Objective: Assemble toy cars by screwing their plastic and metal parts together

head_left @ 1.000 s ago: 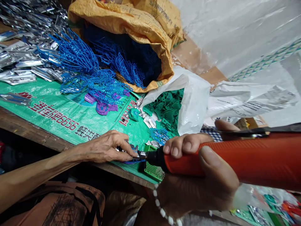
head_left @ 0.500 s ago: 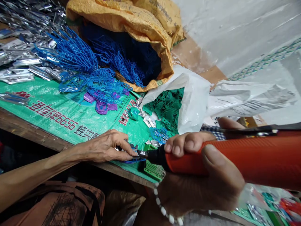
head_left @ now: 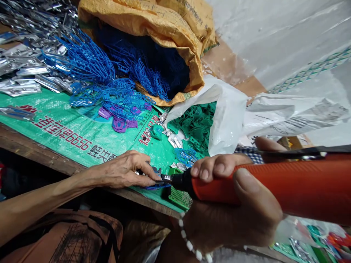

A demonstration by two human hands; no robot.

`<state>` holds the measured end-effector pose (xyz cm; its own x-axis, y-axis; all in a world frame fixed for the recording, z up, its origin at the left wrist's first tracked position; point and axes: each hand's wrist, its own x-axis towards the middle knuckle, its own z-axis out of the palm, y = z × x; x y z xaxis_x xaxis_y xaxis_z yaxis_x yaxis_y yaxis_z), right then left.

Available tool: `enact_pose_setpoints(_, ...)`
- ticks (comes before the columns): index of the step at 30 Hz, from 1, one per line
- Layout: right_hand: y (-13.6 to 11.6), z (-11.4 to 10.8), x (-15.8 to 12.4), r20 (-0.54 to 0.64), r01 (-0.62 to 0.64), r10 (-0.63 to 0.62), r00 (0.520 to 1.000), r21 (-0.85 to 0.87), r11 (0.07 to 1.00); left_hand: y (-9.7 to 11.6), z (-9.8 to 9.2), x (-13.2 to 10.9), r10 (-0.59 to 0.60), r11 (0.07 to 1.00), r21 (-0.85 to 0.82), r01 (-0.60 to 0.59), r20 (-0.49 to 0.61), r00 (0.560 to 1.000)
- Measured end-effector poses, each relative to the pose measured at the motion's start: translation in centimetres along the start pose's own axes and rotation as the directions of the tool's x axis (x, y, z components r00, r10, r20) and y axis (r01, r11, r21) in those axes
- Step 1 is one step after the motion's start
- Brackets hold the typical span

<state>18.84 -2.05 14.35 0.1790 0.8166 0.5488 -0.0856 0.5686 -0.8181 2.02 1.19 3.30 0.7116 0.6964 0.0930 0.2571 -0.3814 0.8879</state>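
Observation:
My right hand (head_left: pixel 233 208) is wrapped round a thick orange tool (head_left: pixel 279 184) with a black nose, held level and pointing left. The tool's tip meets a small blue plastic part (head_left: pixel 157 179) at the table's near edge. My left hand (head_left: pixel 126 170) lies over that part, fingers curled and pinching it down on the green woven sheet (head_left: pixel 68 135). A small green perforated block (head_left: pixel 179 197) sits just under the tool's nose. A white bead bracelet circles my right wrist.
A yellow sack (head_left: pixel 164 33) spills blue plastic frames (head_left: pixel 93 73). A white bag (head_left: pixel 225 117) holds green plastic pieces (head_left: pixel 196 124). Purple pieces (head_left: pixel 119 122) lie mid-sheet, and silver foil packets (head_left: pixel 24 73) are heaped at the far left. White plastic sheeting fills the right.

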Motion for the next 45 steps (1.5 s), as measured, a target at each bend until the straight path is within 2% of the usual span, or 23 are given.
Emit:
enact_pose_setpoints(9, 0.1, 0.4, 0.2, -0.055, -0.015, 0.015, 0.998, 0.005, 1.000, 0.4, 0.0, 0.1, 0.020, 0.999, -0.030, -0.021, -0.045, 0.999)
enact_pose_setpoints(18, 0.0, 1.2, 0.3, -0.036, -0.009, 0.008, 0.999, -0.008, 1.000, 0.3, 1.0, -0.1, -0.064, 0.990, 0.119, 0.078, -0.118, 0.991)
enact_pose_setpoints(24, 0.3, 2.0, 0.1, -0.085, -0.064, 0.064, 0.994, 0.000, 0.998, 0.8, 0.8, 0.0, -0.045, 0.993, 0.109, 0.053, -0.075, 0.996)
enact_pose_setpoints(31, 0.6, 2.3, 0.1, -0.078, -0.083, 0.085, 0.993, 0.020, 0.996, 1.0, 0.6, 0.0, -0.019, 0.994, 0.106, 0.028, -0.083, 0.996)
enact_pose_setpoints(45, 0.9, 2.5, -0.1, -0.086, -0.065, 0.067, 0.994, 0.026, 0.998, 0.9, 0.7, -0.1, -0.015, 0.992, 0.125, 0.025, -0.081, 0.997)
